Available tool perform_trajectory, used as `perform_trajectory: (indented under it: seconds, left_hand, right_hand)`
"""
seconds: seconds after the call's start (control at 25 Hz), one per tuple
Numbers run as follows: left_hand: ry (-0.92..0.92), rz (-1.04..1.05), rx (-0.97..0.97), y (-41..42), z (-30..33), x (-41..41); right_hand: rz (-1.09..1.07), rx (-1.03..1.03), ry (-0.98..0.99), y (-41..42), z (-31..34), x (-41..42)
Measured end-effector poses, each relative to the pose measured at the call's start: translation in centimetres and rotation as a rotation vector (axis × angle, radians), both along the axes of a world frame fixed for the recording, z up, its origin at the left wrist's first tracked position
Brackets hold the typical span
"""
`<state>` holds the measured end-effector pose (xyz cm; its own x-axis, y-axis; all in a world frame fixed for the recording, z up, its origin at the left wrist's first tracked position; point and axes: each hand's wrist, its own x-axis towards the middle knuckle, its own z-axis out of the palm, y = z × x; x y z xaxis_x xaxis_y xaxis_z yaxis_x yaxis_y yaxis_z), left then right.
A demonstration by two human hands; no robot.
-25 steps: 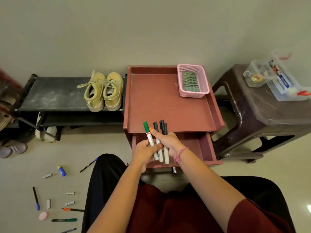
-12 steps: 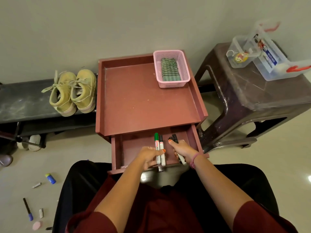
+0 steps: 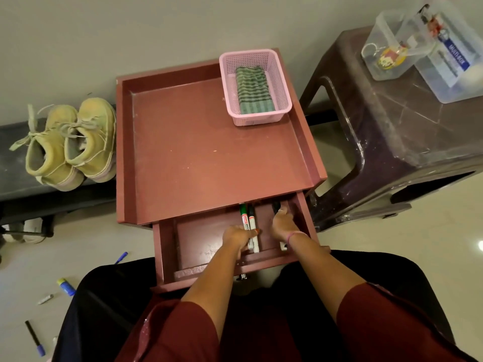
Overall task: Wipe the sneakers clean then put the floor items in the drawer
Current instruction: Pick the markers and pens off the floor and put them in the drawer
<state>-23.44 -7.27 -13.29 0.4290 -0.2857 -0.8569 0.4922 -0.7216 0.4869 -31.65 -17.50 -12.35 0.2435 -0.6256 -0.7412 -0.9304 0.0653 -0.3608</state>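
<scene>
Markers (image 3: 249,226) are light, stiff and smooth, so we hold them mid-barrel, left hand (image 3: 236,237) and right hand (image 3: 283,222) each gripping some inside the drawer (image 3: 167,253).

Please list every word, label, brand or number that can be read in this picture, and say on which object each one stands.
"MULTI BOX", uncertain, white letters on the blue label of the clear plastic storage box on the dark brown plastic stool.
Red label on the green-capped white marker held over the open drawer: too small to read.
Red label on the black-capped white marker beside it: too blurred to read.
Yellow keychain tag in the box: no readable text.
</scene>
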Motion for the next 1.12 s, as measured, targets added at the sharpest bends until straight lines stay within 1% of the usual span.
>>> perform_trajectory:
  seconds: [0.08, 0.2, 0.36, 0.56, 0.68, 0.8, 0.88, 1.04, 1.12]
  left_hand:
    - [-0.018, -0.014, -0.008, -0.9, -1.6, -0.1]
    - [-0.105, -0.052, 0.034, -2.2, -2.5, -0.4]
    - [-0.141, -0.098, 0.062, -3.0, -3.7, -1.1]
    - [-0.179, -0.207, 0.135, -3.8, -5.1, -1.0]
    - [-0.182, -0.232, 0.153, -4.1, -6.4, -0.9]
    - [-0.225, -0.274, 0.138, -4.0, -6.2, -0.8]
    - [-0.272, -0.298, 0.114, -3.8, -6.2, -0.5]
    - [-0.304, -0.333, 0.091, -3.5, -6.8, -0.8]
    - [-0.311, -0.345, 0.079, -3.5, -6.9, -1.2]
  right_hand:
    - [0.071, -0.034, -0.019, 0.1, -1.3, -0.3]
    - [0.159, -0.111, -0.002, -0.4, -3.0, -0.2]
    - [0.187, -0.099, 0.029, -0.9, -4.1, -0.3]
    - [0.277, -0.229, 0.1, -0.8, -4.7, -0.2]
    - [0.322, -0.222, 0.172, -1.1, -4.4, -0.1]
    - [0.347, -0.213, 0.175, -2.1, -4.4, -0.4]
    - [0.387, -0.205, 0.147, -2.6, -3.7, -0.4]
    - [0.293, -0.217, 0.062, -2.6, -3.4, -0.7]
    - [0.317, -0.157, 0.083, -2.6, -3.6, -1.5]
